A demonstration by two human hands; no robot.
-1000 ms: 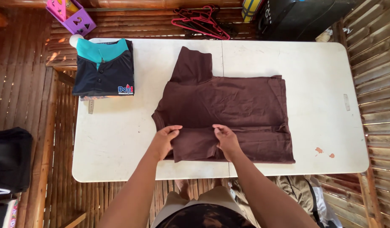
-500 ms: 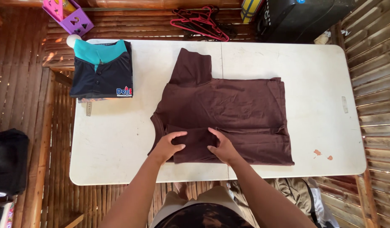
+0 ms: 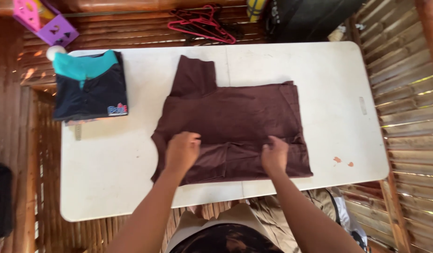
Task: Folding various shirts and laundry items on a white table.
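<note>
A brown shirt (image 3: 235,117) lies spread on a white folding table (image 3: 108,164), one sleeve sticking out toward the far side and the near long edge folded over. My left hand (image 3: 181,150) rests flat on the folded near strip at the shirt's left end. My right hand (image 3: 275,153) presses on the same strip further right, fingers curled on the cloth. The view is blurred, so whether either hand pinches the fabric is unclear.
A folded navy shirt with a teal collar (image 3: 90,86) sits on a small pile at the table's far left corner. Red hangers (image 3: 202,21) and a purple box (image 3: 45,23) lie beyond the table on slatted bamboo. Dark bags sit at the back (image 3: 310,16).
My right hand slid to the right along the folded near strip, and my left hand moved slightly up on it. The camera shifted, so the whole scene appears moved left.
</note>
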